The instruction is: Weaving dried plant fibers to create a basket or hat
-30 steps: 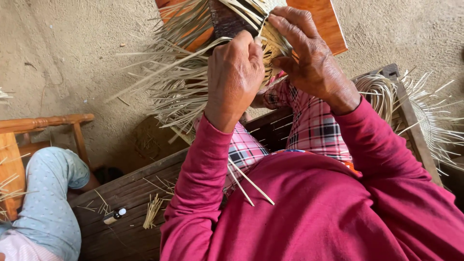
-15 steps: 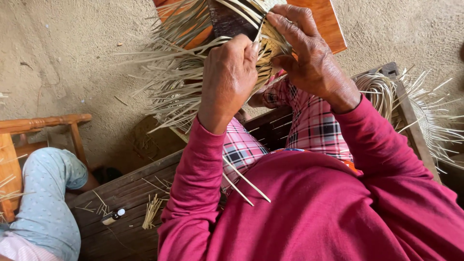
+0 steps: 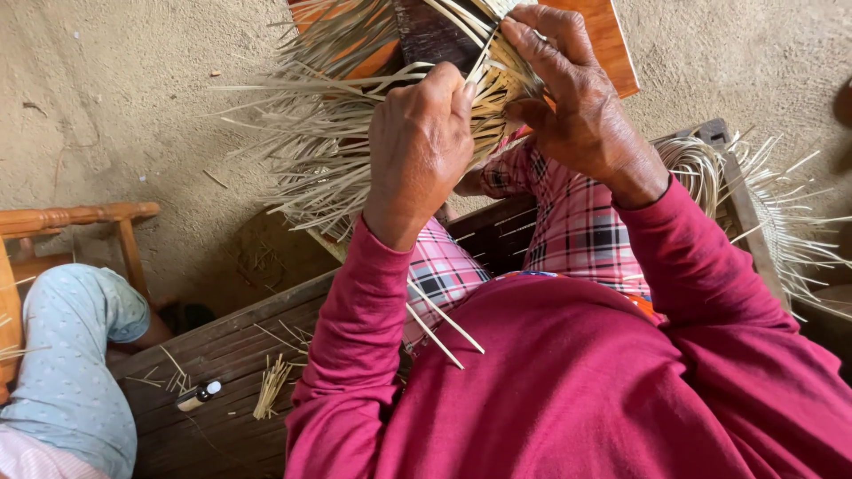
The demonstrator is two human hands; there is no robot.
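- While the left hand (image 3: pixel 419 146) pinches a thin strip (image 3: pixel 480 62), the right hand (image 3: pixel 577 102) grips the woven straw piece (image 3: pixel 355 133).
- A small bottle (image 3: pixel 200 396) lies at seven o'clock.

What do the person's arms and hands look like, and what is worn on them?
Both arms wear long magenta sleeves, loosely wrinkled, that end at the wrists. The left hand and the right hand are bare, without gloves. No watch or bracelet shows.

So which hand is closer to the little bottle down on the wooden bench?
Left. The left hand works the woven strips above the small bottle; the right hand is farther off across them.
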